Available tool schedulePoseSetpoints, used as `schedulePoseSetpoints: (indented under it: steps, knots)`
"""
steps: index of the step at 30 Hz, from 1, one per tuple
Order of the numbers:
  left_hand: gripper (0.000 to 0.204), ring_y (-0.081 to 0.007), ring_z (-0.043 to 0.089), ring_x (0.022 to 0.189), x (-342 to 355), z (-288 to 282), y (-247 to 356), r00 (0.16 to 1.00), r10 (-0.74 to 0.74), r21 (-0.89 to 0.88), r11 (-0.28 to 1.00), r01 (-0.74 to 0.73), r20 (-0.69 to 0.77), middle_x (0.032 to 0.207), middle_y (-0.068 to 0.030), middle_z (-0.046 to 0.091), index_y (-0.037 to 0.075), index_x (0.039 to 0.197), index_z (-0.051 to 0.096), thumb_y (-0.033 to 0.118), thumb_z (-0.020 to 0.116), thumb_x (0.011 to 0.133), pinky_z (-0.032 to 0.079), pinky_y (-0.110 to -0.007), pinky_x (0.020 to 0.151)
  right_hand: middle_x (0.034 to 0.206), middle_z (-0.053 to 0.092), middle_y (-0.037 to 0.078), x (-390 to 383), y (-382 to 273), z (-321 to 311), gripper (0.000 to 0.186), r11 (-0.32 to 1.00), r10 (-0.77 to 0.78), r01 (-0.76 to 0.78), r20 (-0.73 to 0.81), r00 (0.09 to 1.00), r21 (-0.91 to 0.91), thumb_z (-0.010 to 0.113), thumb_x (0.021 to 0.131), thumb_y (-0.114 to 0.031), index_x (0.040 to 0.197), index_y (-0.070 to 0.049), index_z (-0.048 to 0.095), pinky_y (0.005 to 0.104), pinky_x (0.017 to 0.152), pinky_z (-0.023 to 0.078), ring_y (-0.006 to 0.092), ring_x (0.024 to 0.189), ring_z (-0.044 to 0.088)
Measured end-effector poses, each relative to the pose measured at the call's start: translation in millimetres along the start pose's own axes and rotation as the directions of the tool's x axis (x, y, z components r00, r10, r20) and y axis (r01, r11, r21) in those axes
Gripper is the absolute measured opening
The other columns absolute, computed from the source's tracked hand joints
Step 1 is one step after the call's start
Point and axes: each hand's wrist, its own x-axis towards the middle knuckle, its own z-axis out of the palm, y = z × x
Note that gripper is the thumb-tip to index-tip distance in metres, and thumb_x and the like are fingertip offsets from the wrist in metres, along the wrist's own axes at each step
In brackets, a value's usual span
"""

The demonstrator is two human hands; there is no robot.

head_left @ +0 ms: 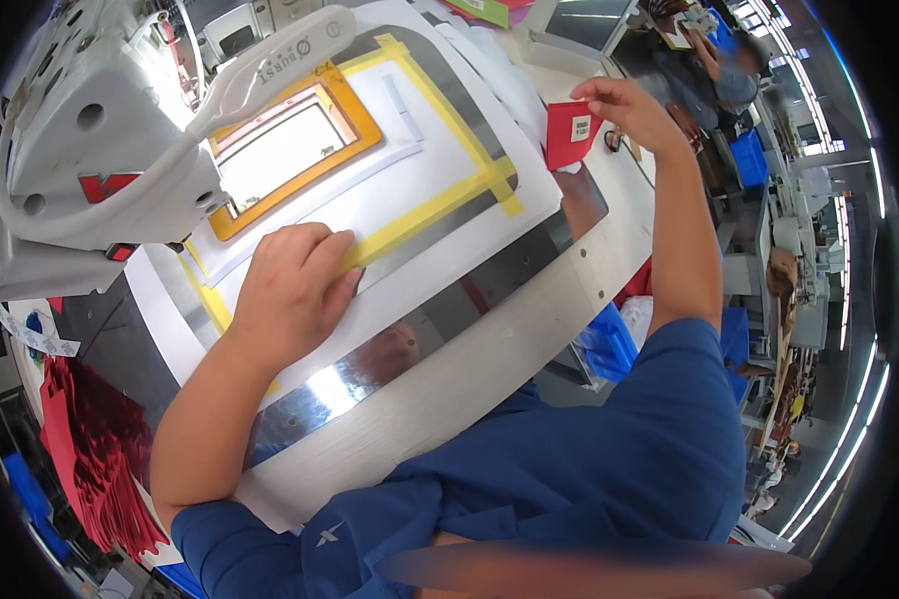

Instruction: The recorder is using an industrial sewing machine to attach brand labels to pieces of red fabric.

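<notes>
Far left: stack of red fabric pieces (90, 449) beside the table, below the white sewing machine head (90, 130). Under the machine sits an orange clamp frame (365, 130) on a white template plate (410, 299) edged with yellow tape (420, 215). Left hand (290, 295) lies flat, fingers spread a little, pressing the plate and the tape end; holds nothing. Shiny metal bed (449, 319) shows below the plate. Right hand (629, 110) is raised past the plate's right edge, pinching a red fabric piece (567, 135) with a white label, off the table. Risks, judged: thin pinch may let the piece droop or fold; if the flat hand slides, the plate could shift out of line under the frame.
</notes>
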Motion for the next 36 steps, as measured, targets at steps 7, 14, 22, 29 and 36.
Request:
schedulePoseSetpoints:
  steps: [7, 14, 22, 29, 36]
  knots:
    - [0.039, -0.0368, 0.065, 0.108, 1.3, -1.4, 1.0, 1.000, 0.000, -0.001, 1.000, 0.000, 0.001, 0.116, -0.0159, 0.068, 0.005, 0.124, 0.072, 0.011, 0.084, 0.087, 0.052, -0.045, 0.096, 0.117, 0.075, 0.001, -27.1, 50.8, -56.1, 0.028, 0.963, -0.141, 0.199, -0.287, 0.948, 0.183, 0.063, 0.108, -0.007, 0.134, -0.002, 0.073, 0.0303, 0.100, 0.053, 0.0110, 0.109, 0.067]
    - [0.038, -0.0370, 0.065, 0.108, 1.3, -0.1, 1.3, 1.000, -0.016, -0.005, 1.000, 0.016, 0.015, 0.116, -0.0162, 0.068, 0.004, 0.123, 0.072, 0.010, 0.083, 0.087, 0.052, -0.045, 0.097, 0.107, 0.076, 0.004, -23.8, 55.2, -3.8, 0.029, 0.986, 0.015, -0.103, -0.543, 0.840, -0.132, 0.074, 0.103, -0.022, 0.125, -0.003, 0.076, 0.0298, 0.092, 0.054, 0.0128, 0.100, 0.068]
    - [0.038, -0.0368, 0.064, 0.109, -0.4, 2.1, -0.1, 1.000, -0.016, 0.011, 1.000, 0.016, 0.002, 0.116, -0.0160, 0.068, 0.004, 0.123, 0.072, 0.010, 0.083, 0.087, 0.052, -0.046, 0.097, 0.086, 0.068, -0.001, 2.9, 13.9, 63.1, 0.025, 0.977, 0.188, -0.209, -0.316, 0.930, -0.032, 0.075, 0.103, -0.028, 0.099, -0.004, 0.075, 0.0268, 0.075, 0.049, 0.0087, 0.080, 0.060]
    - [0.037, -0.0364, 0.064, 0.108, 1.7, -1.7, 0.8, 1.000, 0.013, -0.016, 1.000, -0.013, 0.001, 0.115, -0.0156, 0.068, 0.004, 0.121, 0.072, 0.009, 0.083, 0.087, 0.052, -0.045, 0.096, 0.082, 0.066, -0.003, -1.4, 1.3, 48.9, 0.021, 0.996, 0.092, -0.092, -0.313, 0.945, 0.013, 0.079, 0.100, -0.024, 0.094, -0.004, 0.073, 0.0259, 0.071, 0.045, 0.0071, 0.076, 0.056]
    - [0.036, -0.0360, 0.065, 0.106, 1.8, -1.4, 0.6, 1.000, 0.013, -0.023, 1.000, -0.013, -0.005, 0.115, -0.0153, 0.068, 0.004, 0.120, 0.073, 0.009, 0.083, 0.086, 0.051, -0.045, 0.095, 0.080, 0.063, -0.005, -11.8, -70.1, 8.4, 0.020, 0.987, -0.158, 0.149, -0.277, 0.948, -0.054, 0.076, 0.100, -0.024, 0.092, -0.007, 0.070, 0.0253, 0.068, 0.043, 0.0046, 0.076, 0.056]
